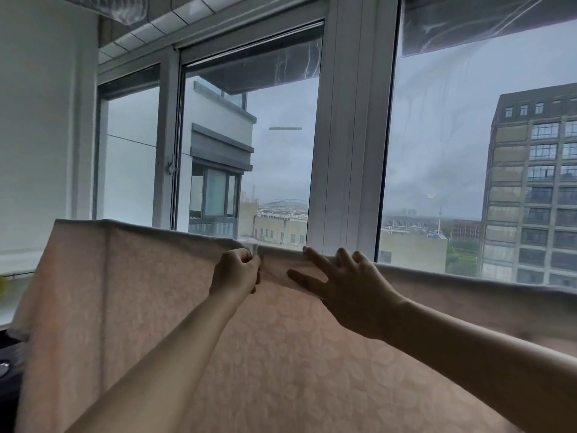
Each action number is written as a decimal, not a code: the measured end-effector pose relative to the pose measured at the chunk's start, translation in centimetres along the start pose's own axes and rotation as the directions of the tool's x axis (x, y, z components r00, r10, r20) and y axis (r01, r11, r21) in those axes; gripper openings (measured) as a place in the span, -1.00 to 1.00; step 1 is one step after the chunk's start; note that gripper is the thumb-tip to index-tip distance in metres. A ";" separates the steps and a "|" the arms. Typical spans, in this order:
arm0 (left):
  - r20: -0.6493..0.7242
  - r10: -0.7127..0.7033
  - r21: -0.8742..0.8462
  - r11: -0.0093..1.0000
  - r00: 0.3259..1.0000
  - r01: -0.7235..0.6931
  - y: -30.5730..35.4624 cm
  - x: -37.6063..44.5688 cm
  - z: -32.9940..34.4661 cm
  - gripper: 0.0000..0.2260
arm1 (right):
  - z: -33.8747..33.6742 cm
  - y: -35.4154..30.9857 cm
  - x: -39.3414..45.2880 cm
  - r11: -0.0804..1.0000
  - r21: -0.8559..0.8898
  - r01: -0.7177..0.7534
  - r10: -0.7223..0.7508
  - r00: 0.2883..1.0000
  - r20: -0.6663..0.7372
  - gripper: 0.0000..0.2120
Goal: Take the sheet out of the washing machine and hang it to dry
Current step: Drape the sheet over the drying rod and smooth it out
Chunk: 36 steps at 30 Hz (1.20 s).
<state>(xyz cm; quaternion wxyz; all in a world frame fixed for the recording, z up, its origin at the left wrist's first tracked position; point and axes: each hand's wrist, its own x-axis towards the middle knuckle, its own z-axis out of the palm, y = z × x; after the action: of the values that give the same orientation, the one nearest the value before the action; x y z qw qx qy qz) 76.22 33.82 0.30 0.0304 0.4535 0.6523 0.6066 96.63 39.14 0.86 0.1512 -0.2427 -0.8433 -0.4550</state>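
A pale pink sheet with a faint leaf pattern hangs draped over a line or rail that it hides, and spreads across the whole lower view. My left hand is closed on a small clear clip at the sheet's top fold, near the middle. Just to the right, my right hand lies on the sheet with its fingers spread, the fingertips curled over the top edge. The washing machine is not in view.
Large windows with white frames stand close behind the sheet. A white wall is on the left. A dark surface with a round knob shows at the lower left edge. A clear plastic cover hangs overhead.
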 end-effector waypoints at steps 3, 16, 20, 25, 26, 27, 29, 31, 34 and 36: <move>0.006 0.013 0.027 1.000 1.000 -0.013 -1.0 -0.5 -0.5 -0.72 | -0.2 -0.3 0.3 1.000 0.008 0.019 -0.019 1.000 0.006 -0.38; 0.004 0.050 0.045 0.998 0.999 -0.050 -2.3 -0.9 -0.3 -0.74 | -0.9 -1.0 3.6 1.000 0.006 -0.005 0.005 0.999 0.048 -0.22; -0.013 0.003 0.017 1.000 1.000 -0.003 -2.3 -1.2 -0.2 -0.75 | -0.5 -1.5 4.7 0.998 0.009 0.069 -0.069 0.997 0.030 -0.35; 0.009 -0.092 -0.131 0.987 0.996 0.092 -2.2 -1.0 -0.4 -0.73 | 0.0 -1.8 4.5 0.991 0.020 0.135 -0.135 0.991 0.011 -0.41; 0.008 -0.112 -0.137 0.984 0.994 0.112 -2.1 -0.9 -0.4 -0.72 | 0.1 -1.8 4.4 0.989 0.027 0.144 -0.144 0.990 -0.001 -0.41; 0.000 -0.131 -0.128 0.983 0.991 0.130 -2.0 -0.8 -0.3 -0.70 | 0.2 -1.7 4.3 0.988 0.032 0.149 -0.148 0.989 -0.008 -0.41; -0.045 -0.180 -0.118 0.978 0.983 0.173 -1.9 -0.4 -0.3 -0.63 | 0.4 -1.6 4.2 0.988 0.043 0.149 -0.149 0.989 -0.008 -0.42; -0.087 -0.263 -0.127 0.960 0.961 0.251 -2.0 0.3 -0.6 -0.54 | 0.5 -1.5 4.2 0.988 0.045 0.149 -0.149 0.989 -0.008 -0.43; -0.045 -0.381 -0.174 0.913 0.923 0.368 -2.0 1.2 -1.3 -0.45 | 0.5 -1.5 4.1 0.988 0.045 0.149 -0.148 0.989 -0.019 -0.44; 0.001 -0.417 -0.222 0.886 0.909 0.406 -1.8 1.8 -1.4 -0.44 | 0.4 -1.6 4.1 0.988 0.040 0.149 -0.148 0.989 -0.024 -0.44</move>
<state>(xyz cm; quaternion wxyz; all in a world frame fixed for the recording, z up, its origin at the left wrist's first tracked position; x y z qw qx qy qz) 73.33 34.13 0.17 0.1923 0.2845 0.6638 0.6643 92.34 39.83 1.46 0.1309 -0.1713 -0.8667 -0.4498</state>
